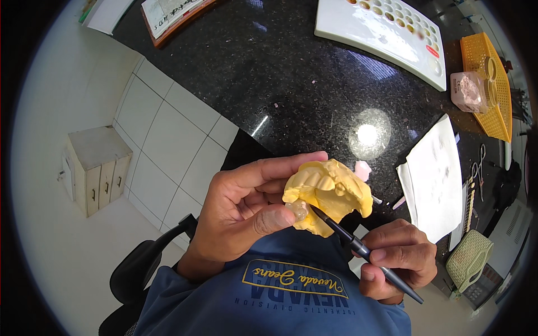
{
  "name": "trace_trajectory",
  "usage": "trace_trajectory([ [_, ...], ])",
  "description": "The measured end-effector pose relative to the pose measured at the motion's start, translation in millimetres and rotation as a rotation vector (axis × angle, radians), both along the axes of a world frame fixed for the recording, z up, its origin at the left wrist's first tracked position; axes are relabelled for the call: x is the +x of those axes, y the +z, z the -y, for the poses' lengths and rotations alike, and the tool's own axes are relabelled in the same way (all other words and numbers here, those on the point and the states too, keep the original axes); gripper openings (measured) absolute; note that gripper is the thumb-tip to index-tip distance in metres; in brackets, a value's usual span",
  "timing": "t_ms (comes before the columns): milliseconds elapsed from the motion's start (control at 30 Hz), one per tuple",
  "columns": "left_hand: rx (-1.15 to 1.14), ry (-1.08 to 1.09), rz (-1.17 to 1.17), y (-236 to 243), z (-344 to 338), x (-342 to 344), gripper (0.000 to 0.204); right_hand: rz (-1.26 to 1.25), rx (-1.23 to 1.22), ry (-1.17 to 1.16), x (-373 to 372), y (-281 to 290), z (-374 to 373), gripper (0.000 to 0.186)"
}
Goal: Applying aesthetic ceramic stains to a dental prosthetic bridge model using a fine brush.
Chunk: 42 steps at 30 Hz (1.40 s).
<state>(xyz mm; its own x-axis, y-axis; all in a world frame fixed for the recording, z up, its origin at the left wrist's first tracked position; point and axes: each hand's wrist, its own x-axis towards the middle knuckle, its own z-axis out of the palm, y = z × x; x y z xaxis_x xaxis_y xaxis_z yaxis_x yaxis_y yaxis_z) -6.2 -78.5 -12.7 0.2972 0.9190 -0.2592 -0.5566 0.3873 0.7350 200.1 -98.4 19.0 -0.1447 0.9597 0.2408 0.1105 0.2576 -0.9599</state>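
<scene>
My left hand point(246, 207) grips a yellow plaster dental model point(330, 193) with molded teeth, thumb pressed beside a pale translucent tooth piece point(298, 210) on its near edge. My right hand point(395, 257) pinches a thin dark brush-like tool point(364, 249), its tip touching the model right next to that pale piece. Both hands are held above my lap, just in front of the black speckled countertop point(280, 78).
On the counter lie a white palette tray with several wells point(347, 28), an orange mesh basket point(487, 84), a pink-filled clear jar point(468, 92), a white paper sheet point(434, 179), a small pink lump point(363, 169) and metal instruments point(479, 168). A small drawer cabinet point(95, 168) stands on the floor at left; a black chair armrest point(140, 266) is below.
</scene>
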Motion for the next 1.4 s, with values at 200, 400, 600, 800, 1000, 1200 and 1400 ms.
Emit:
trace_trajectory([
  [200, 0.045, -0.039, 0.045, -2.4, -0.3, -1.5, 0.053, -0.004, -0.006, 0.014, 0.5, -0.5, -0.7, 0.020],
  [400, -0.022, 0.025, -0.085, 5.4, -1.1, 4.0, 0.066, -0.024, -0.010, -0.006, 0.0, -1.1, 0.7, 0.020],
  [600, 0.012, -0.035, -0.035, 3.0, -3.0, -0.3, 0.057, -0.038, -0.041, -0.014, 1.8, -0.7, 0.3, 0.021],
  [800, 0.046, -0.063, 0.011, 0.9, -1.5, -1.1, 0.049, -0.027, -0.045, -0.007, 0.5, -0.6, -1.4, 0.020],
  [1000, 0.047, -0.075, 0.028, 0.5, -1.7, -1.8, 0.048, -0.031, -0.029, -0.037, -0.1, 0.0, 0.5, 0.020],
  [1200, 0.030, -0.079, 0.033, 1.5, -1.1, -2.8, 0.048, -0.004, -0.020, -0.002, 1.1, -0.3, -2.3, 0.021],
  [1400, 0.019, -0.084, 0.038, 2.6, -1.6, -2.4, 0.048, -0.025, -0.030, -0.014, 0.3, -1.5, -1.7, 0.021],
])
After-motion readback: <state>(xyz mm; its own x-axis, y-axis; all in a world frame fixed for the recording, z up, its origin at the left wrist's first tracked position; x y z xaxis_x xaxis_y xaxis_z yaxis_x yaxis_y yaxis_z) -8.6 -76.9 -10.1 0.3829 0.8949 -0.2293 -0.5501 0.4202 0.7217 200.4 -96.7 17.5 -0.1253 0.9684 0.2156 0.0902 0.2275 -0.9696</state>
